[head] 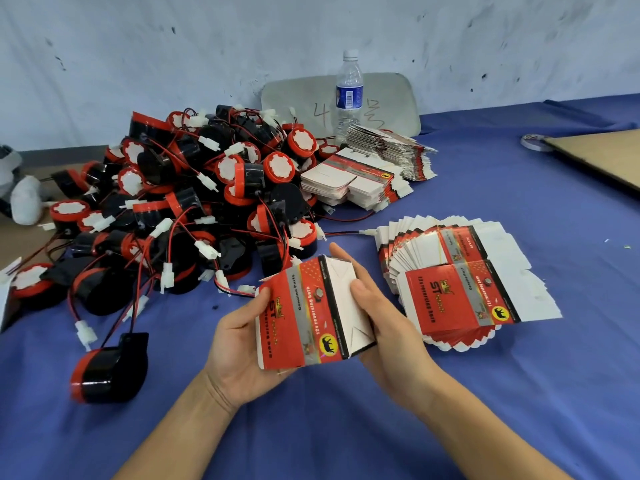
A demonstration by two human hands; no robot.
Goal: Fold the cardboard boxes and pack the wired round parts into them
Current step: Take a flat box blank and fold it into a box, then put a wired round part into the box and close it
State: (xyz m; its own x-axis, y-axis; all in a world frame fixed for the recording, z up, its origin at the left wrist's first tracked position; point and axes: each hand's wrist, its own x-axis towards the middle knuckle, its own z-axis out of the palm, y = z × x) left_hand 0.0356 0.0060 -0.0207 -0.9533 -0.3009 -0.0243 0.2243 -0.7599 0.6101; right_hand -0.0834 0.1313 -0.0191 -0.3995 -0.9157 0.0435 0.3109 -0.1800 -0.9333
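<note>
I see left hand (242, 344) gripping box (308, 317) edge | right hand (384, 327) pinching box end flaps | round part (110, 368) left of box, nearer left hand

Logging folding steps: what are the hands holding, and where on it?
One partly folded red cardboard box: the left hand grips its printed left edge, the right hand its white-flapped end, thumb on a flap.

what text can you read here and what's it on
"ST", "Genuine Parts", "12v reversing horn": held box, also top of flat stack.
"4": grey board, handwritten; mark beside it unclear.
Bottle label: too small to read.
Boxes' fine print: blurred.
</note>
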